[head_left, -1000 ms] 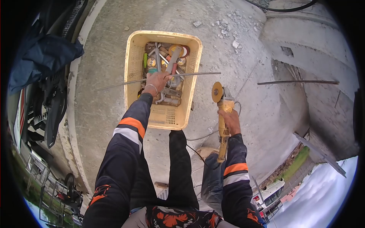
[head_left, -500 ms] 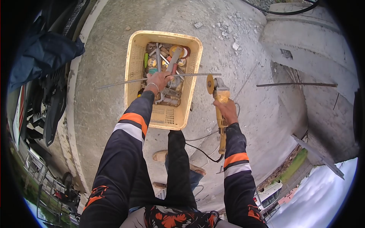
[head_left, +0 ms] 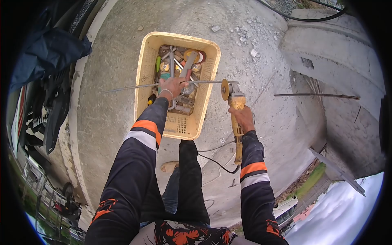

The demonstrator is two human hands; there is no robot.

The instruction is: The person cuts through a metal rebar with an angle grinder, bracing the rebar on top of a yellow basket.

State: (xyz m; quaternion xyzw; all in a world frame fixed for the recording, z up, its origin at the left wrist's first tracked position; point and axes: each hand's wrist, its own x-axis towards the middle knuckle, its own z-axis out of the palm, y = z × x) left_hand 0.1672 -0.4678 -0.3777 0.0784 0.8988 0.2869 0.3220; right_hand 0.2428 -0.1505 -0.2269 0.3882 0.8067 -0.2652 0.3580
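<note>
My left hand point(head_left: 173, 86) grips a long thin steel rod point(head_left: 130, 87) and holds it level across the top of a yellow plastic crate point(head_left: 178, 123). My right hand point(head_left: 243, 118) holds a yellow angle grinder point(head_left: 235, 110) by its body. The grinder's orange disc point(head_left: 224, 90) sits right at the rod's right end, just past the crate's right wall. A black cord trails from the grinder's tail down to the concrete. The crate holds several metal tools and discs.
The crate stands on a rough concrete slab point(head_left: 110, 53). Rubble chips point(head_left: 245, 34) lie beyond it. A second rod point(head_left: 316, 95) sticks out over a concrete step at right. A dark blue cloth point(head_left: 49, 53) and a motorbike point(head_left: 45, 118) are at left. My legs stand below.
My right hand has swung the grinder leftward until its disc meets the rod's right end. My left hand has kept hold of the rod above the crate.
</note>
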